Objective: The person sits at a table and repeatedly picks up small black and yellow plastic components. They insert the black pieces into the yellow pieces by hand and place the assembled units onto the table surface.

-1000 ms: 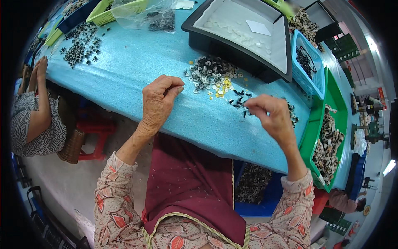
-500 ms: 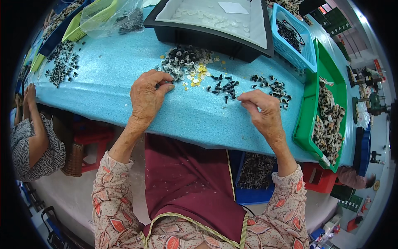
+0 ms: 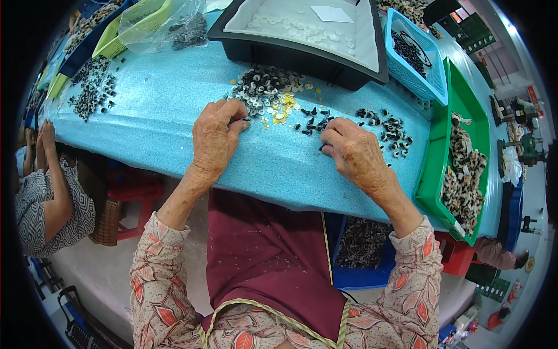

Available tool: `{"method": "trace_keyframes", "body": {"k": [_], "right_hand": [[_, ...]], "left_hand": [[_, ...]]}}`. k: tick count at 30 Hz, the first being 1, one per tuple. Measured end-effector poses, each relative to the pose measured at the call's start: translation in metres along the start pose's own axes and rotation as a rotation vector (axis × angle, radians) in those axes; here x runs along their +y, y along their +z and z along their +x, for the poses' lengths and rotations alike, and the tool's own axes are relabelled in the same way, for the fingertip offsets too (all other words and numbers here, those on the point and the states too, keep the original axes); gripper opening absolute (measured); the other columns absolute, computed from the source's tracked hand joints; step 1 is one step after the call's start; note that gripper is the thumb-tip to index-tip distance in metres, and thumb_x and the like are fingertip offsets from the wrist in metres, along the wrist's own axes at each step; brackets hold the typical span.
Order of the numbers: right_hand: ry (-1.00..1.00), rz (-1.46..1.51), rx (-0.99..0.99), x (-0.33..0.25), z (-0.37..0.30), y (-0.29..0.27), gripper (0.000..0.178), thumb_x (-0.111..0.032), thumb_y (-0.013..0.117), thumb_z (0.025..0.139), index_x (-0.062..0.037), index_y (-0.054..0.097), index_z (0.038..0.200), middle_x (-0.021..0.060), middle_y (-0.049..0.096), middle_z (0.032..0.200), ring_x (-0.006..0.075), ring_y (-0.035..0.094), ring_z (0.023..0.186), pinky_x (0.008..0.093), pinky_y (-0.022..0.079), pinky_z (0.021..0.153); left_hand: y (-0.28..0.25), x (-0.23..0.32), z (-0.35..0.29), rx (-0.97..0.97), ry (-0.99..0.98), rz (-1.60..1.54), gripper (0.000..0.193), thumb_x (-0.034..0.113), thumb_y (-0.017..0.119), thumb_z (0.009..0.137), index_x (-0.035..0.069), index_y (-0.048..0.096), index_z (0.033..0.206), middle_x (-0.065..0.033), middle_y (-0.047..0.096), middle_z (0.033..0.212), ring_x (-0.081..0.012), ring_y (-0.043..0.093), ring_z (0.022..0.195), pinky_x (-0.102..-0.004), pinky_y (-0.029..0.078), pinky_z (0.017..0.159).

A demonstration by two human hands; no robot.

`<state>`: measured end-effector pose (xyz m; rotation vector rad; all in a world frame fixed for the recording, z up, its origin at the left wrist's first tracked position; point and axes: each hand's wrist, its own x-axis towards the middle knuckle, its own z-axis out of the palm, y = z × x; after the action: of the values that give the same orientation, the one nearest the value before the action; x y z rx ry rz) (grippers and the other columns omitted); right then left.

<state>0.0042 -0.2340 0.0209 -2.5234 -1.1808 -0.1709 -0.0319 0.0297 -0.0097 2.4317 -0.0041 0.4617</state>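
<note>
My left hand [image 3: 218, 136] pinches a small dark piece between thumb and forefinger, beside a heap of black stemmed pegs with pale washers [image 3: 261, 87]. Loose white and yellow discs [image 3: 283, 107] lie along that heap's right edge. Further right, my right hand [image 3: 354, 154] is closed with its fingertips down near the blue tabletop; a small black peg [image 3: 321, 148] shows at them. Just beyond it lies a small group of loose black pegs [image 3: 314, 121], partly hidden by the hand. More pegs with pale rings [image 3: 396, 134] are scattered to its right.
A black tray [image 3: 302, 61] with white discs stands at the back. On the right are a light-blue basket [image 3: 433, 87] and a green bin [image 3: 430, 189] of spotted plush pieces. More dark pieces [image 3: 93, 87] lie at far left, where another person's arm [image 3: 55, 180] shows.
My right hand has moved left and down over the loose black pegs, and a peg now shows at its fingertips. My left hand stays pinched by the heap. The whole view has shifted slightly.
</note>
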Motion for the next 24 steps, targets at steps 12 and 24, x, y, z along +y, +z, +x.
{"method": "trace_keyframes", "body": {"k": [12,24], "right_hand": [[0.292,0.837,-0.019,-0.002,0.039,-0.012,0.018,0.002,0.063,0.081,-0.0006,0.062,0.098,0.0082,0.064,0.085,0.0145,0.062,0.069,0.0264,0.052,0.061],[0.493,1.584,0.140,-0.002,0.062,0.034,0.015,-0.005,0.065,0.086,0.0021,0.062,0.099,0.0098,0.067,0.085,0.0127,0.064,0.072,0.0243,0.055,0.063]], "left_hand": [[0.011,0.016,0.011,-0.187,-0.406,-1.089,0.014,0.003,0.067,0.083,0.001,0.067,0.097,-0.0036,0.065,0.080,-0.0102,0.060,0.070,-0.0224,0.049,0.059],[0.025,0.021,0.031,-0.029,-0.401,-1.183,0.013,0.005,0.068,0.084,0.000,0.067,0.096,-0.0067,0.067,0.081,-0.0124,0.063,0.068,-0.0220,0.050,0.057]]}}
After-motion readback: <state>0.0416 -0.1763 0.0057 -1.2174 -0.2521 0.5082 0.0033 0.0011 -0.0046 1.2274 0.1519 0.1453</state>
